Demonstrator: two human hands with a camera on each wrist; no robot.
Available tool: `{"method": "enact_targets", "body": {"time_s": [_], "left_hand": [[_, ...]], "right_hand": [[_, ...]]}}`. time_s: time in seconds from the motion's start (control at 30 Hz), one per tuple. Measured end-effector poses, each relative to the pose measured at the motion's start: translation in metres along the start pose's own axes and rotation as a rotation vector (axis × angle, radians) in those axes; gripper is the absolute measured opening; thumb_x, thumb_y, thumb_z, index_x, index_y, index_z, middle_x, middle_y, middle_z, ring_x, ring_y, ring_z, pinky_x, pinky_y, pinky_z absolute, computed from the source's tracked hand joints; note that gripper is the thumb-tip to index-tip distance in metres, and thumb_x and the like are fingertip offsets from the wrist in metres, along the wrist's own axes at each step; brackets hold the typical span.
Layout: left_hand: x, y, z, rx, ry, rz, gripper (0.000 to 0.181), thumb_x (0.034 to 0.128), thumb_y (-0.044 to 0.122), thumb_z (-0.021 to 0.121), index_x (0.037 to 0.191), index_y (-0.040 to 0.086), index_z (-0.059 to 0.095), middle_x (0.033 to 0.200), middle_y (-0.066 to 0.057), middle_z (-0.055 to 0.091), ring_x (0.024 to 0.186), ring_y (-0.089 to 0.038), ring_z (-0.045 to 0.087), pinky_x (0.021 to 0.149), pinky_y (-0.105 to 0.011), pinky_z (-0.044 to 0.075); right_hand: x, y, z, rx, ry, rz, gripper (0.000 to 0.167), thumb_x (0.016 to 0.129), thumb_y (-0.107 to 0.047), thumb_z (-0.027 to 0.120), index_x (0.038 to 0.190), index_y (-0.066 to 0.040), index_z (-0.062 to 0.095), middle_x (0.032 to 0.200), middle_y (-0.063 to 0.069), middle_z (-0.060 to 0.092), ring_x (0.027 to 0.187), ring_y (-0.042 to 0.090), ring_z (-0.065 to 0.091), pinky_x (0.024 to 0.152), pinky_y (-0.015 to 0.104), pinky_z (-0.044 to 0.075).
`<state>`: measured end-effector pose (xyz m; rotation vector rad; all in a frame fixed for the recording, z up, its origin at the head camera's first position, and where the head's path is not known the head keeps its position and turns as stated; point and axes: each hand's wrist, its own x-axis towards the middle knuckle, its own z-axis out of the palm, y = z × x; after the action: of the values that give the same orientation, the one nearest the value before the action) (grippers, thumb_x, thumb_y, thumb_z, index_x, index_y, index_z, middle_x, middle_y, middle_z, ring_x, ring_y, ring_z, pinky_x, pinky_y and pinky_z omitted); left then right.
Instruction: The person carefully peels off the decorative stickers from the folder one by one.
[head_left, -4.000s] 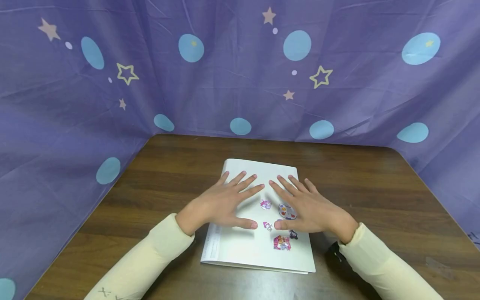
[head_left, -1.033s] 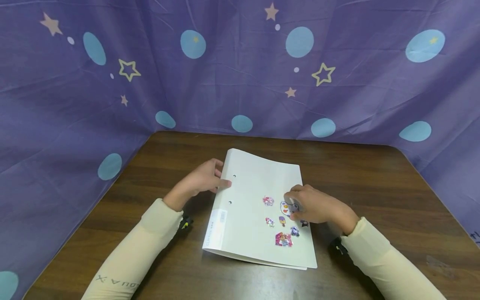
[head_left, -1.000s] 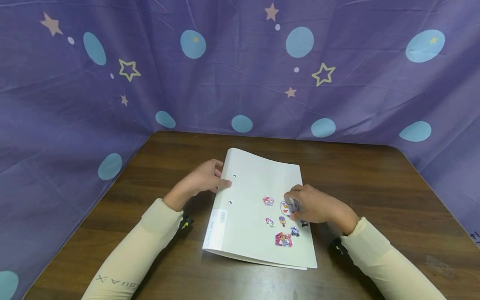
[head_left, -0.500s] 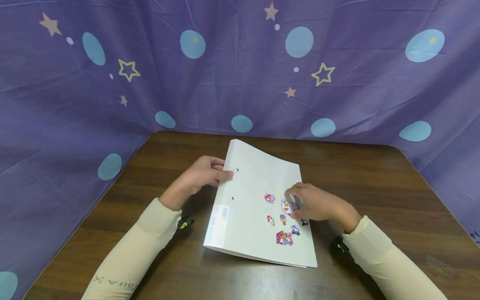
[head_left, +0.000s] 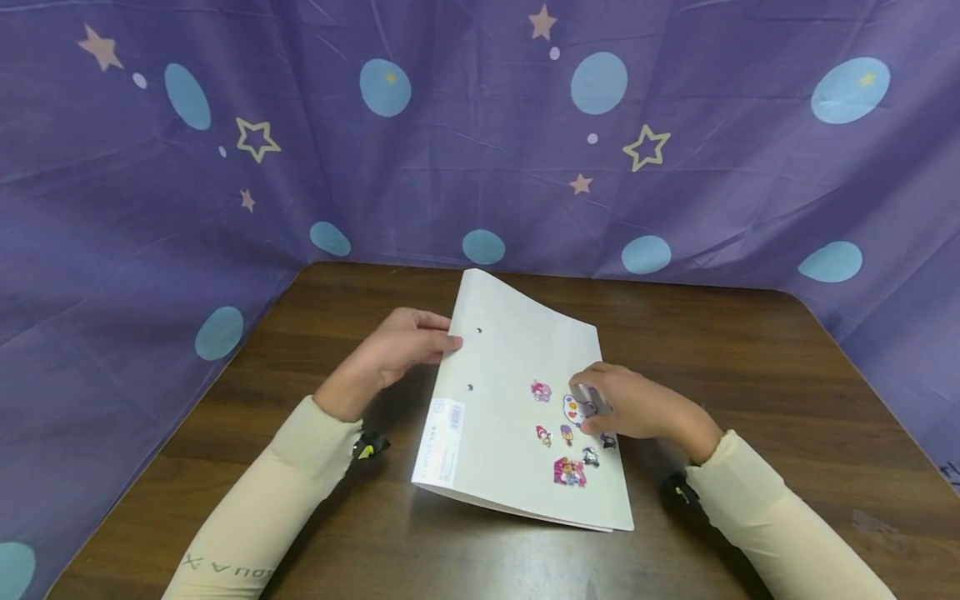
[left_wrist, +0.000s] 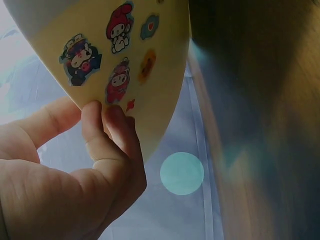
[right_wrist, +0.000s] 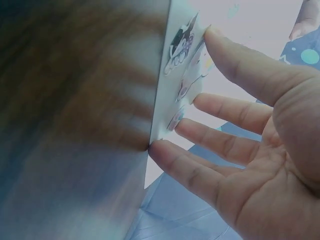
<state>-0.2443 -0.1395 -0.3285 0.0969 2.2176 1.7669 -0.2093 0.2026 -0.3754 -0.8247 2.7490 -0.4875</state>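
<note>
A white file folder [head_left: 510, 333] lies on the table with its spine side raised and its right edge low. Colourful cartoon stickers [head_left: 570, 472] dot its front, and others, such as a red-hooded figure [left_wrist: 119, 30], show on the face seen in the left wrist view. My left hand [head_left: 397, 346] pinches the spine edge, thumb on the front and fingers behind. On the right part of the cover rest the fingertips of my right hand [head_left: 637, 404], partly over a white bear sticker [head_left: 577, 410]. In the right wrist view its fingers look extended against the folder's surface.
The brown wooden table [head_left: 720, 358] spreads on all sides of the folder. Behind it and at its left and right hangs a purple curtain [head_left: 465, 150] with stars and blue spots. A small clear tape patch [head_left: 877, 525] is at the right.
Both hands were spread flat above the folder; then the left took the spine edge and the right came to the sticker side. Since then the spine side has risen and shifted slightly right.
</note>
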Motion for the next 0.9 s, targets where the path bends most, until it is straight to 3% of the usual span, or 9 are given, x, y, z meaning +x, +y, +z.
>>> {"method": "enact_targets", "body": {"time_s": [0.37,0.57,0.9], "left_hand": [[-0.0016,0.0041,0.0038,0.046,-0.005,-0.024,0.055,0.0912,0.006,0.075,0.138,-0.007,0.048,0.125,-0.023,0.062,0.091,-0.024,0.067,0.082,-0.038,0.059],[-0.0022,0.0032,0.0042,0.048,0.02,-0.001,0.052,0.0915,0.006,0.074,0.136,-0.008,0.051,0.125,-0.023,0.063,0.089,-0.023,0.068,0.078,-0.037,0.06],[0.0004,-0.0004,0.0055,0.004,0.063,0.008,0.051,0.0898,0.008,0.073,0.133,-0.008,0.052,0.119,-0.019,0.067,0.09,-0.022,0.068,0.076,-0.034,0.058]], "right_hand": [[0.001,0.0036,0.0004,0.004,0.015,-0.001,0.063,0.09,-0.029,0.081,0.142,-0.006,0.056,0.14,0.015,0.056,0.12,0.028,0.056,0.102,0.05,0.049],[-0.0005,0.0044,-0.002,0.008,0.006,-0.003,0.063,0.091,-0.03,0.08,0.144,-0.007,0.055,0.141,0.016,0.055,0.121,0.029,0.056,0.102,0.052,0.049],[-0.0015,0.0031,-0.0069,0.015,0.018,0.014,0.064,0.093,-0.031,0.078,0.147,-0.008,0.053,0.142,0.015,0.054,0.119,0.029,0.057,0.102,0.051,0.049]]}}
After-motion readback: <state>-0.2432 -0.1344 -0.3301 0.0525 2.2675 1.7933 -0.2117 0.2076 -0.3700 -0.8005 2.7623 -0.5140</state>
